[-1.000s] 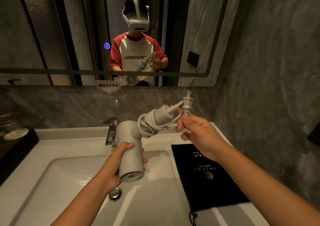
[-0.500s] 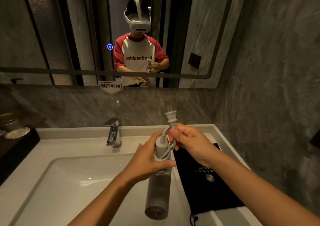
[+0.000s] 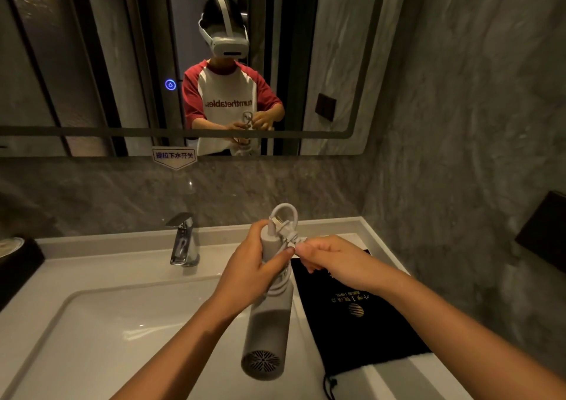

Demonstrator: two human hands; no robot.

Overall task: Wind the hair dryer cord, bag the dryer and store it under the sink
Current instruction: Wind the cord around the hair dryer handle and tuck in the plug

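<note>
1. Over the sink (image 3: 101,314), the left hand (image 3: 245,274) grips the hair dryer (image 3: 269,326) by its handle, cord (image 3: 283,280) coiled around it.
2. The right hand (image 3: 333,259) pinches the cord's plug end against the handle; winding looks nearly finished.
3. The black bag (image 3: 358,317) lies flat on the counter at right, apparently empty; bagging and storing remain.

White hair dryer (image 3: 269,323) hung grille-down over the sink, cord (image 3: 283,280) coiled round its handle; black drawstring bag (image 3: 361,317) lay flat beside.
</note>
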